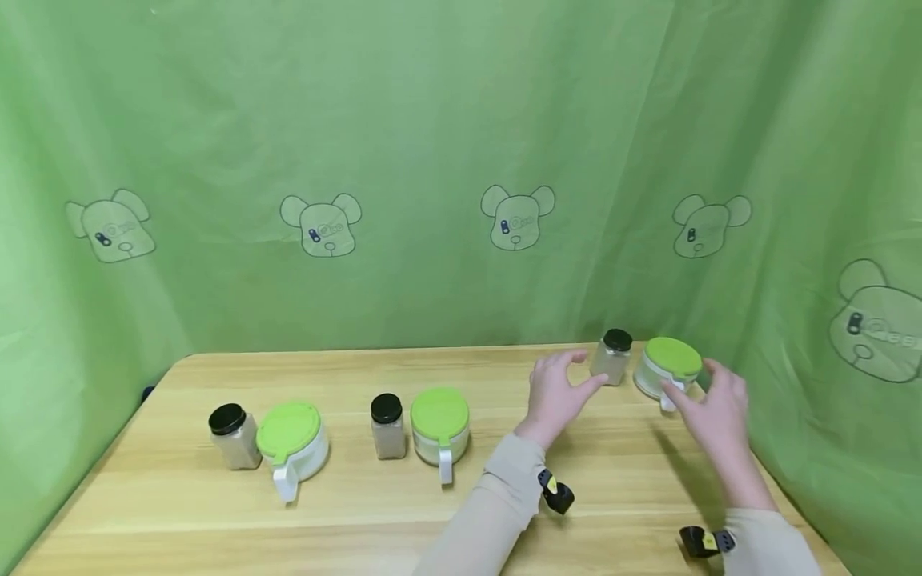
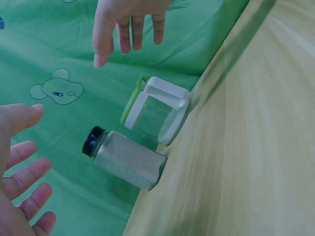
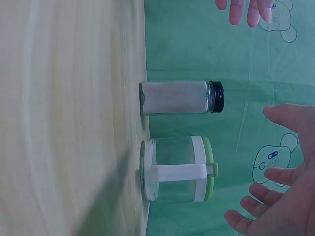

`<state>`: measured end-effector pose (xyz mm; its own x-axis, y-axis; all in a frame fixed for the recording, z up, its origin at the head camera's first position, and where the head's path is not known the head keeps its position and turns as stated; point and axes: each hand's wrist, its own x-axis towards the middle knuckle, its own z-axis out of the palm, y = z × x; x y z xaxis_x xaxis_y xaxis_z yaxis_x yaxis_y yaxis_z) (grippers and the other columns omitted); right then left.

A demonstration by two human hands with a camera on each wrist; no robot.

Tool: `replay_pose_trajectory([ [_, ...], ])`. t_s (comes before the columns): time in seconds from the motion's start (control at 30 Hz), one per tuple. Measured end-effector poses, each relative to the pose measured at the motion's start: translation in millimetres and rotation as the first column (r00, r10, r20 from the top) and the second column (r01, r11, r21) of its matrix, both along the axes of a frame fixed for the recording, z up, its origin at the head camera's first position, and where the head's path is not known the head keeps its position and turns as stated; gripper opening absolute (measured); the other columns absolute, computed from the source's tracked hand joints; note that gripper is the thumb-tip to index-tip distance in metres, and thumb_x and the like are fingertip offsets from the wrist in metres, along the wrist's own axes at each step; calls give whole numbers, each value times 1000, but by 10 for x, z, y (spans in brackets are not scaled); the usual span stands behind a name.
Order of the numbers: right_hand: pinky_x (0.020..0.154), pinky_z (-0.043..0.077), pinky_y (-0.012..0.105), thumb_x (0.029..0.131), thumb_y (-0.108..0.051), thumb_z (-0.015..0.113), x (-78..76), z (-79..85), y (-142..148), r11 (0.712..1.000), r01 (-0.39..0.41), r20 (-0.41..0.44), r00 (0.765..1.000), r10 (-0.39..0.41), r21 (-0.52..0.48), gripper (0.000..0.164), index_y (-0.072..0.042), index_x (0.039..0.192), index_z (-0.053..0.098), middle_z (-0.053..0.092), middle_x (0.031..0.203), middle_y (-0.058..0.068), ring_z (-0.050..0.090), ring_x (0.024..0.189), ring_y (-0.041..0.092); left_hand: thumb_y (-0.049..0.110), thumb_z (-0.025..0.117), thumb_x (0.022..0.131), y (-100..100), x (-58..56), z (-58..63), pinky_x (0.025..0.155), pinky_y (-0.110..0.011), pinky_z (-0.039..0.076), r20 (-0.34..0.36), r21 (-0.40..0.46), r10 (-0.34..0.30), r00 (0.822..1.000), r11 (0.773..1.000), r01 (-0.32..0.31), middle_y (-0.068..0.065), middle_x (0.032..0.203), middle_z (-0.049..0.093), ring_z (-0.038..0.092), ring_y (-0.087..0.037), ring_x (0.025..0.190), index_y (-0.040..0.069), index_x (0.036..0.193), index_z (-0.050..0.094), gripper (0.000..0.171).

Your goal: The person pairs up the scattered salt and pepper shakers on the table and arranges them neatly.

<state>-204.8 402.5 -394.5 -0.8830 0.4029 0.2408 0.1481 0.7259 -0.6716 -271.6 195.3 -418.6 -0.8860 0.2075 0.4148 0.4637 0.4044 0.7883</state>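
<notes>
At the far right of the table stand a square glass jar (image 1: 611, 364) with a black lid and powder inside, and a round glass pot (image 1: 654, 379) with a green lid and white handle. My left hand (image 1: 556, 394) is left of the jar, fingers spread and thumb towards it. My right hand (image 1: 720, 410) is at the right of the pot, its thumb overlapping the handle in the head view. The right wrist view shows a gap between my right hand (image 3: 295, 189) and the pot (image 3: 179, 172). In the left wrist view, the jar (image 2: 129, 160) stands apart from my left fingers (image 2: 30, 179).
Another black-lidded jar (image 1: 390, 438) and green-lidded pot (image 1: 440, 416) stand mid-table. A third jar (image 1: 238, 446) and pot (image 1: 290, 430) are at the left, handle facing front. A green curtain (image 1: 432, 120) with bear drawings surrounds the wooden table (image 1: 324, 528) at the back and sides.
</notes>
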Motion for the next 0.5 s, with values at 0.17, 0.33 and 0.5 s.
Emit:
replay_pose_trajectory([
  [0.17, 104, 23, 75, 92, -44, 63, -63, 2, 73, 999, 35, -3, 999, -35, -29, 94, 6, 152, 11, 9, 153, 39, 18, 136, 58, 44, 73, 83, 119, -54, -37, 106, -35, 38, 29, 51, 1, 1000, 999, -2, 7, 125, 66, 54, -14, 120, 20, 127, 62, 50],
  [0.33, 104, 24, 74, 90, -50, 63, -208, 28, 133, 996, 67, 13, 998, -66, -61, 99, 2, 153, 8, 7, 154, 37, 17, 137, 58, 40, 76, 82, 184, -136, -53, 105, -36, 40, 70, 120, -2, 998, 993, -6, 3, 124, 67, 56, -16, 118, 17, 125, 63, 51],
  [0.5, 106, 22, 75, 86, -54, 65, -327, 36, 183, 991, 94, 44, 995, -91, -95, 105, -1, 155, 5, 1, 157, 34, 11, 141, 56, 43, 78, 79, 283, -238, -111, 105, -35, 40, 142, 183, -11, 990, 983, -15, 5, 126, 64, 53, -15, 120, 19, 129, 61, 58],
])
